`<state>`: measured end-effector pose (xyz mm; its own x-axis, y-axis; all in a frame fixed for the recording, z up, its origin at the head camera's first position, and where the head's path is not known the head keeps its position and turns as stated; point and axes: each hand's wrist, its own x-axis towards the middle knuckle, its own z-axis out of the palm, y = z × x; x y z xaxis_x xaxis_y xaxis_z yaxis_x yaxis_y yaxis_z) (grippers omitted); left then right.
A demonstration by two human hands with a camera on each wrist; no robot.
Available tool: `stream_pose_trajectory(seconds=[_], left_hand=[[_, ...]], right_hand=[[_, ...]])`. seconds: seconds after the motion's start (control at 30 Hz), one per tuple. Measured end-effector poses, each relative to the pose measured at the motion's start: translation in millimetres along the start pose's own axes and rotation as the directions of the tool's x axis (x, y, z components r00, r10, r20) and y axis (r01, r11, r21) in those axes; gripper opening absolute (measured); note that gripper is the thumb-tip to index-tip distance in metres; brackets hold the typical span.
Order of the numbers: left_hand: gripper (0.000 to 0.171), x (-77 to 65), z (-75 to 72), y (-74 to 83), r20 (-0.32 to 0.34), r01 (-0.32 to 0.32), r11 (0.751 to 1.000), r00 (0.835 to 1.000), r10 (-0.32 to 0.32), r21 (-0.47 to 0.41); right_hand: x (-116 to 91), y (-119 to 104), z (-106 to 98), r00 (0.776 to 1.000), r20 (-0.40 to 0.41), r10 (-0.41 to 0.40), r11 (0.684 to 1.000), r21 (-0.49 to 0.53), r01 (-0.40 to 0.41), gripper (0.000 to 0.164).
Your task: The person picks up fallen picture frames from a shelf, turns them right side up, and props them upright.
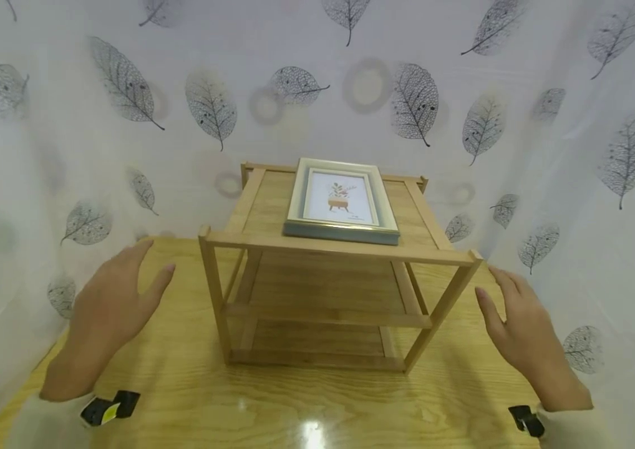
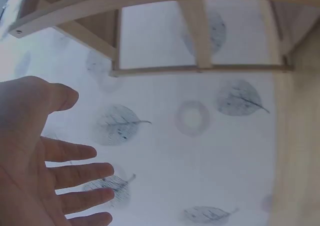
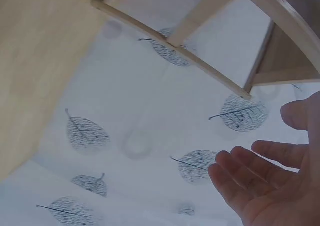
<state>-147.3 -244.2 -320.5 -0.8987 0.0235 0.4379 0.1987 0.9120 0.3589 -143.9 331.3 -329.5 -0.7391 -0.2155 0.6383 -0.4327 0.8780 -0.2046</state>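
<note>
Head view: the left sleeve was pale cream, with no pattern discernible, its cuff ending near the wrist. A black strap-like piece showed at the cuff's inner edge, bearing a small yellow patch. The right sleeve matched in colour; a smaller black piece showed at its inner edge. Markings on either piece were too small to read. Left hand and right hand were bare. In the left wrist view, fingers appeared slim, with rounded tips.
</note>
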Motion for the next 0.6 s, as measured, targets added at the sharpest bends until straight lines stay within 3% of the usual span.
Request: stream_pose_trajectory(seconds=[0.1,0.4,0.5,0.6], left_hand=[[0.067,16.0,-15.4,16.3,-0.025,0.023,0.999,0.999,-0.024,-0.022],[0.064,55.8,-49.7,71.7,-0.135,-0.003,0.997,0.991,-0.009,-0.083],[0.066,68.1,-58.6,92.8,-0.126,0.011,0.996,0.992,-0.022,-0.091],[0.070,79.6,-63.1,113.2,-0.083,0.002,0.996,0.996,-0.010,-0.091]], right_hand=[[20,-4,-10,0.998,-0.064,-0.021,1.000,-0.012,0.020,0.044],[83,-28,-44,0.972,-0.223,-0.073,0.996,-0.056,0.062,0.036],[105,-41,-54,0.975,-0.214,-0.056,0.998,-0.040,0.049,0.037],[125,-56,-59,0.989,-0.145,0.013,1.000,-0.005,-0.013,0.042]])
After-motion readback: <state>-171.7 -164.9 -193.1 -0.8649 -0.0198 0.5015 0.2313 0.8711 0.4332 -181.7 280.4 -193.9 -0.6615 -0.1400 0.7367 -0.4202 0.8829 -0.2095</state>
